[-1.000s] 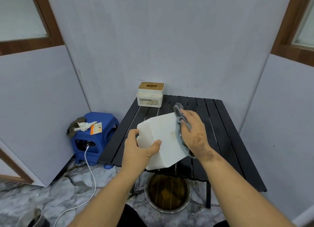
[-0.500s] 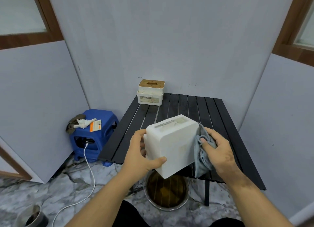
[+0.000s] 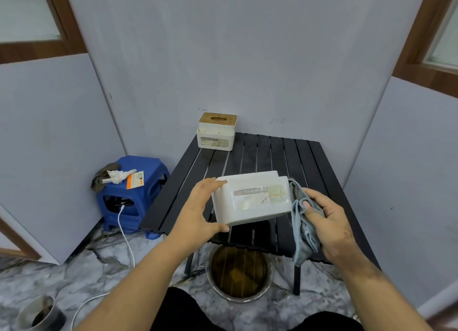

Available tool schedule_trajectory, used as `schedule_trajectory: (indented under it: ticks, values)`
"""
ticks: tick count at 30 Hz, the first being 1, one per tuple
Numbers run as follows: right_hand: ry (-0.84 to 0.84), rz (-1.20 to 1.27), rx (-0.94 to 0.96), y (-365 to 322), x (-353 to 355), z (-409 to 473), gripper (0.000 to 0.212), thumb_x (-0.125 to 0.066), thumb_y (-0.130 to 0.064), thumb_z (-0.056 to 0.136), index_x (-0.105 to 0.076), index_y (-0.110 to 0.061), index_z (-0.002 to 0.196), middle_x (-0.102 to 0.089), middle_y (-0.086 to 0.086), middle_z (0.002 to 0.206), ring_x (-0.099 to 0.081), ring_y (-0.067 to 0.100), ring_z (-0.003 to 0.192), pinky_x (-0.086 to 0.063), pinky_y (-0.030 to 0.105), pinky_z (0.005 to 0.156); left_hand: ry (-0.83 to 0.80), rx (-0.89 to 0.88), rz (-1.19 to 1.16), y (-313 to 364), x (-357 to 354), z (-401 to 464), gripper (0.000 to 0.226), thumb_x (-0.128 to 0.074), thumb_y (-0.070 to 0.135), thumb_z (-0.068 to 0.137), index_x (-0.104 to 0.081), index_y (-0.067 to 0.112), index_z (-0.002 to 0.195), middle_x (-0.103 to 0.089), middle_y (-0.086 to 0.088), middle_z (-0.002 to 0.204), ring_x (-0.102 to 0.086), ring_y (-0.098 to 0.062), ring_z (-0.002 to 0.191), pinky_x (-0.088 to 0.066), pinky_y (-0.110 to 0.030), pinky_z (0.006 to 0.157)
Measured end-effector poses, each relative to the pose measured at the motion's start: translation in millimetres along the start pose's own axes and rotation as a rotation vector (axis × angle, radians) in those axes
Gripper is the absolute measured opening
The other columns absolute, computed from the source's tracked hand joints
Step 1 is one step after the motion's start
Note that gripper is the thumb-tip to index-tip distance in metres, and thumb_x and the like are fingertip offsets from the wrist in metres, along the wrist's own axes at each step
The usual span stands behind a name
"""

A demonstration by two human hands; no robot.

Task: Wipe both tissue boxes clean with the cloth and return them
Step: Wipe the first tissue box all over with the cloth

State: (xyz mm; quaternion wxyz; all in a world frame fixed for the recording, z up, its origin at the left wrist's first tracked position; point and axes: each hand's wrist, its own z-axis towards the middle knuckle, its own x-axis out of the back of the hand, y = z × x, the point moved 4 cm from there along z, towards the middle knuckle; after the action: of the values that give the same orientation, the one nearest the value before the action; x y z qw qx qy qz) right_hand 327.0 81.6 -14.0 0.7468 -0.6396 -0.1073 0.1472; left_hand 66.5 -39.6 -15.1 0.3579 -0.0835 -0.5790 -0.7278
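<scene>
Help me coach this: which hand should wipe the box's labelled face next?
Probably the right hand: it already grips the cloth beside the white tissue box, while the left hand holds that box above the table.

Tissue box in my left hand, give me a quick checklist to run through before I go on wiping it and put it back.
1. Left hand grips the white tissue box at its end: ok.
2. Right hand has the cloth bunched and ready: ok.
3. Cloth is touching the box's right end: cannot tell; it sits right beside it.
4. Labelled side is turned up within reach for wiping: ok.
5. Bare slats on the black table to set it down: ok.
6. Second tissue box, standing at the far left corner, has been wiped: cannot tell.
</scene>
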Motion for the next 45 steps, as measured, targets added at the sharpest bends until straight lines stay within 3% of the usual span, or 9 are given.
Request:
schedule_trajectory:
  ticks: [8, 13, 17, 24, 27, 32, 36, 40, 45]
  values:
    - [0.043, 0.012, -0.008, -2, 1, -8, 0.024, -0.057, -0.005, 0.096, -0.068, -0.019, 0.113, -0.075, -0.002, 0.100, -0.071, 0.015, 0.093, -0.058, 0.023, 0.076, -0.018, -0.089, 0.036, -3, -15, -3, 0.104, -0.093, 0.014, 0.067, -0.033, 0.066, 0.134, -0.027, 0.017, 0.158, -0.050, -0.013, 0.130, -0.047, -0.047, 0.110]
    - [0.027, 0.018, -0.036, -3, 3, -15, 0.021, -0.061, -0.012, 0.094, -0.068, -0.023, 0.111, -0.074, 0.001, 0.104, -0.071, 0.020, 0.099, -0.058, 0.032, 0.083, 0.045, -0.121, -0.049, 2, -21, -14, 0.091, -0.092, 0.038, 0.068, -0.038, 0.050, 0.140, -0.035, 0.015, 0.151, -0.047, -0.012, 0.135, -0.045, -0.039, 0.113]
    - [0.007, 0.010, -0.035, -1, 8, -30, 0.025, -0.063, -0.010, 0.092, -0.070, -0.030, 0.103, -0.074, 0.004, 0.102, -0.071, 0.024, 0.096, -0.058, 0.038, 0.084, 0.044, -0.096, -0.194, 10, -29, -23, 0.078, -0.085, 0.045, 0.072, -0.039, 0.054, 0.135, -0.042, 0.017, 0.148, -0.046, -0.010, 0.138, -0.042, -0.032, 0.113]
    - [0.026, -0.007, -0.020, 5, 21, -53, 0.026, -0.070, -0.016, 0.078, -0.071, -0.032, 0.099, -0.073, 0.003, 0.099, -0.071, 0.022, 0.094, -0.058, 0.031, 0.081, 0.049, -0.117, -0.208, 7, -44, -26, 0.045, -0.081, 0.033, 0.075, -0.055, 0.037, 0.112, -0.043, 0.010, 0.152, -0.045, -0.022, 0.142, -0.045, -0.052, 0.112]
    - [0.034, -0.037, -0.027, 9, 28, -59, 0.028, -0.068, -0.004, 0.086, -0.070, -0.027, 0.100, -0.072, 0.003, 0.098, -0.070, 0.023, 0.094, -0.059, 0.028, 0.077, 0.064, -0.130, -0.188, 4, -51, -33, 0.042, -0.086, 0.027, 0.068, -0.059, 0.039, 0.097, -0.044, 0.017, 0.149, -0.046, -0.013, 0.141, -0.047, -0.050, 0.111]
    - [0.168, -0.196, -0.049, 13, 34, -63, 0.024, -0.073, -0.010, 0.085, -0.068, -0.024, 0.104, -0.073, -0.001, 0.097, -0.070, 0.020, 0.093, -0.059, 0.041, 0.084, 0.083, -0.147, -0.166, -4, -66, -39, 0.040, -0.087, 0.016, 0.065, -0.059, 0.030, 0.089, -0.044, 0.016, 0.149, -0.047, -0.011, 0.141, -0.050, -0.048, 0.109]
    - [0.266, -0.556, 0.218, -13, 29, -58, 0.034, -0.076, -0.017, 0.083, -0.065, -0.025, 0.114, -0.066, -0.007, 0.107, -0.063, 0.009, 0.100, -0.053, 0.019, 0.085, 0.082, -0.153, -0.166, -3, -72, -41, 0.038, -0.087, 0.014, 0.065, -0.060, 0.030, 0.087, -0.043, 0.018, 0.150, -0.048, -0.012, 0.140, -0.048, -0.044, 0.111]
    - [-0.079, -0.920, 0.576, -34, -7, -38, 0.036, -0.076, -0.010, 0.082, -0.066, -0.013, 0.116, -0.063, -0.007, 0.109, -0.043, 0.006, 0.107, -0.035, 0.014, 0.093, 0.085, -0.180, -0.155, -8, -76, -44, 0.034, -0.088, 0.017, 0.067, -0.062, 0.021, 0.088, -0.043, 0.013, 0.150, -0.049, -0.017, 0.140, -0.050, -0.041, 0.109]
    - [-0.150, -0.996, 0.592, -20, -33, -28, 0.021, -0.075, -0.007, 0.079, -0.073, -0.017, 0.098, -0.068, -0.010, 0.094, -0.048, 0.012, 0.096, -0.041, 0.020, 0.087, 0.091, -0.198, -0.093, -14, -77, -48, 0.038, -0.092, 0.008, 0.067, -0.062, 0.019, 0.085, -0.043, 0.012, 0.150, -0.050, -0.015, 0.139, -0.051, -0.039, 0.107]
